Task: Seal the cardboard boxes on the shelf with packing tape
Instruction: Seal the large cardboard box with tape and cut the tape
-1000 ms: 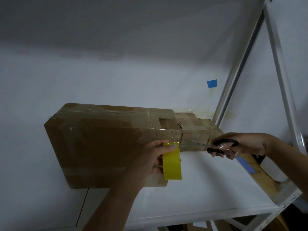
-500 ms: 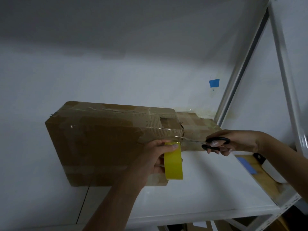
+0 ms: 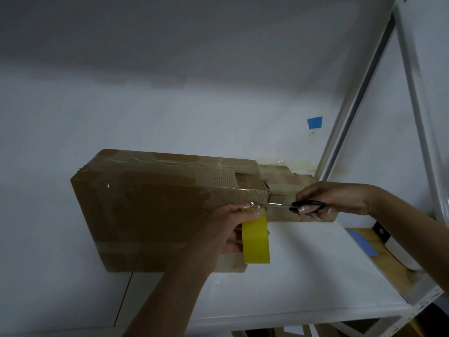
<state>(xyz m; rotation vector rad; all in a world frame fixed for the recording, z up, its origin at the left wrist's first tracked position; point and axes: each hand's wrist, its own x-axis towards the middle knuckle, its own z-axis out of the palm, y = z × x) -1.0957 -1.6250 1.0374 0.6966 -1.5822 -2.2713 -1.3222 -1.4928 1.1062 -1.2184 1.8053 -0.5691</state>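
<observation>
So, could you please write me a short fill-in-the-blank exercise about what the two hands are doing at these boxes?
The left hand holds a roll of tape coloured ____.
The right hand grips black-handled ____.
The large box and the small box stand on a white ____.
Missing words: yellow, scissors, shelf.
</observation>
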